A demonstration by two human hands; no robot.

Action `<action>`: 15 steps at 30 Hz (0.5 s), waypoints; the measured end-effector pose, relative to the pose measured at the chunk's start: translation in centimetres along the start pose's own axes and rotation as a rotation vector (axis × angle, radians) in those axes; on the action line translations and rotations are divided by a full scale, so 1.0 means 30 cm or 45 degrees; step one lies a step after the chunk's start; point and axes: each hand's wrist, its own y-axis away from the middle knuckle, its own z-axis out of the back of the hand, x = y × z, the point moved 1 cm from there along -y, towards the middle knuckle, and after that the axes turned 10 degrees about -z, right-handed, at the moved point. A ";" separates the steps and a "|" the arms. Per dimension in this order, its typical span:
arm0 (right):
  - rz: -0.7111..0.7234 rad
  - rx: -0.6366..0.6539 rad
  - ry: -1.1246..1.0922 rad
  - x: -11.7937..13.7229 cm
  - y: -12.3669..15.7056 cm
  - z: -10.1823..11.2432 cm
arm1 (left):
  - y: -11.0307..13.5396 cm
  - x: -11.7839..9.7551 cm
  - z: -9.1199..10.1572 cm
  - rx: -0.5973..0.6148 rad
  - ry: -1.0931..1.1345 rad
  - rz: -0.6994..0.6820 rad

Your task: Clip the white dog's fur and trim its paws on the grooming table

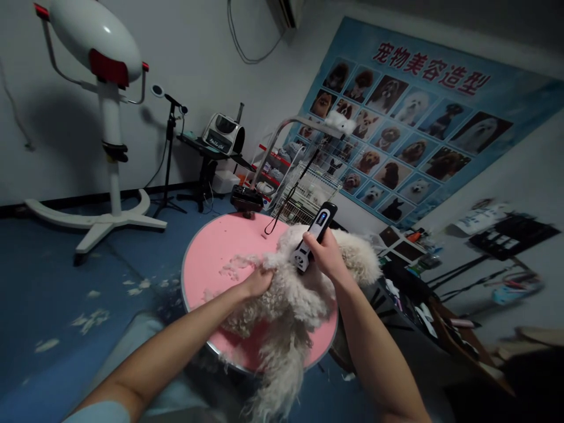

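A hair clipper (321,222), black and white with a small lit display, is held in my right hand (326,254). Its lower end meets the back of a curly, cream-white dog (308,296). The fingers of my left hand (259,282) are closed in the coat on the dog's left side and partly hidden by fur. The dog is on a round pink grooming table (207,249), with its fluffy head end (359,255) toward the right. A long greyish hank of fur (282,376) hangs over the near edge. Loose tufts (238,265) lie on the tabletop.
A curved metal grooming arm (279,132) with a black loop leash (293,191) rises behind the table. A white stand dryer (114,123) is at left. Cut fur (90,320) litters the blue floor. At right, a dark tool stand (414,299) holds grooming tools.
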 end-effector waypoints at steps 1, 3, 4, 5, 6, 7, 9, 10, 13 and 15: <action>-0.007 0.014 -0.006 0.005 0.006 -0.004 | 0.000 -0.004 0.001 0.003 0.009 -0.002; -0.035 0.029 -0.022 0.012 0.018 -0.013 | 0.000 -0.005 0.002 0.013 0.023 0.003; -0.045 0.030 -0.031 0.012 0.024 -0.018 | 0.000 -0.003 0.003 0.022 0.032 0.005; -0.049 0.030 -0.048 0.012 0.032 -0.023 | -0.001 0.001 0.003 0.028 0.046 0.008; -0.047 0.041 -0.076 0.010 0.041 -0.027 | -0.002 0.006 0.002 0.033 0.063 0.014; -0.043 0.074 -0.114 0.009 0.051 -0.029 | -0.003 0.012 0.002 0.038 0.080 0.024; -0.054 0.216 -0.210 0.005 0.068 -0.026 | -0.005 0.021 0.000 0.049 0.112 0.046; -0.070 0.309 -0.258 0.003 0.073 -0.020 | -0.005 0.024 -0.001 0.053 0.117 0.054; -0.120 0.384 -0.416 -0.008 0.063 0.023 | -0.007 0.017 -0.002 0.040 0.094 0.035; -0.150 0.224 -0.578 -0.027 0.042 0.065 | -0.008 0.004 -0.002 0.009 0.078 0.021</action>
